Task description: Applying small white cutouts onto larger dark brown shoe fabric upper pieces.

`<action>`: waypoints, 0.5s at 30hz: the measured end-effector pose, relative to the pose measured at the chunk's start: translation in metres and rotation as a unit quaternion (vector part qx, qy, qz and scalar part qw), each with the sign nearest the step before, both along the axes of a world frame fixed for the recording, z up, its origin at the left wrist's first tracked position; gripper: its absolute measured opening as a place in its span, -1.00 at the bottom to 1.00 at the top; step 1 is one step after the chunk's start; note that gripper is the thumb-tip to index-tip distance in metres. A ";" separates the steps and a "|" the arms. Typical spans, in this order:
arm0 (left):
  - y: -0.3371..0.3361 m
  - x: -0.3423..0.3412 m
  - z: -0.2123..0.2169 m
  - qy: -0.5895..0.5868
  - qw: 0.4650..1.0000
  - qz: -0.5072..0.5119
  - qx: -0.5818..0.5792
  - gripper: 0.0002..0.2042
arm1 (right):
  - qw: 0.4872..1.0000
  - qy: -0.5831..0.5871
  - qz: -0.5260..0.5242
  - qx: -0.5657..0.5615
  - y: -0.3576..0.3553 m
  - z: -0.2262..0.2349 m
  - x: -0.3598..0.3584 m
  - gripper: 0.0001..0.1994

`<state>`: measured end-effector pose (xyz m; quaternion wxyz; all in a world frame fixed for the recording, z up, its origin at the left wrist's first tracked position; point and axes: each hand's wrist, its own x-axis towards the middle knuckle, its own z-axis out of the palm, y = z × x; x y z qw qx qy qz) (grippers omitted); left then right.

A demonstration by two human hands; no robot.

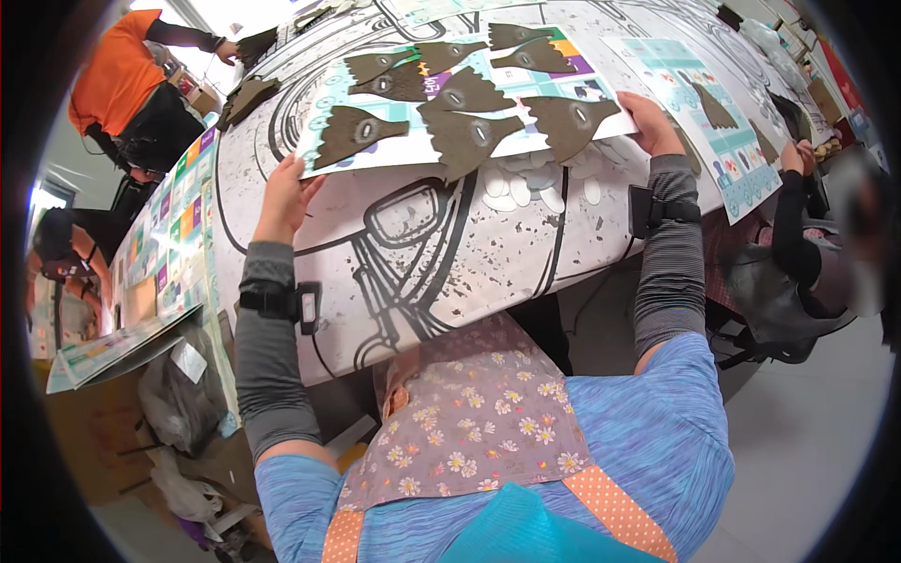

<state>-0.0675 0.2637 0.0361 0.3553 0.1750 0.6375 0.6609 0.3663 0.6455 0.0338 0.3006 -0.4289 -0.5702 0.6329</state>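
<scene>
Teal fabric (516, 530) is showing nearest, with a floral apron (479, 413) spreading beyond it. Farther off, the left hand (281, 199) is clamping its grip on the near left corner of a printed sheet (399, 153); the right hand (651, 124) is clamping the right edge. The sheet is extending over the worktop (507, 263), carrying dark fan-shaped pieces (479, 97). White ovals (519, 192) are lying by its near edge.

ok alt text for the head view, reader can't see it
A person's left hand and right hand hold a printed sheet bearing brown fan-shaped pieces. White ovals lie on the table; other people are at both sides.
</scene>
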 end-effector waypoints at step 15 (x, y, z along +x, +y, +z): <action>-0.244 0.093 -0.001 -0.048 0.977 0.205 -0.024 -0.62 | 0.992 -0.032 0.118 0.036 -0.159 -0.001 0.008 -0.73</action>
